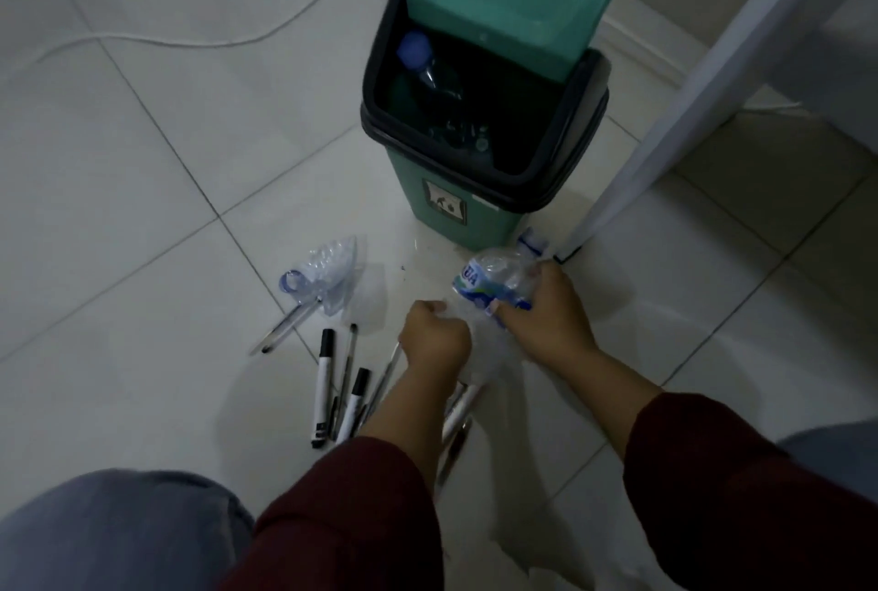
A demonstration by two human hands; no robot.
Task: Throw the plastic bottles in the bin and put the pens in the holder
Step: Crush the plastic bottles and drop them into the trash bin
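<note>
A green bin [444, 205] with a black rim stands on the floor, its lid tipped up; a bottle with a blue cap [418, 53] lies inside. My right hand [546, 310] is shut on a crumpled clear bottle with a blue label [494, 279] just in front of the bin. My left hand [434, 336] is closed on the clear plastic end of what looks like the same bottle. Another crushed bottle [328, 265] lies on the floor to the left. Several pens and markers [325, 388] lie scattered below it, some hidden under my left arm.
A white cable [266, 27] snakes across the tiles at the back left. A white furniture leg [665, 124] slants down right of the bin. My knees fill the bottom corners. No pen holder is in view.
</note>
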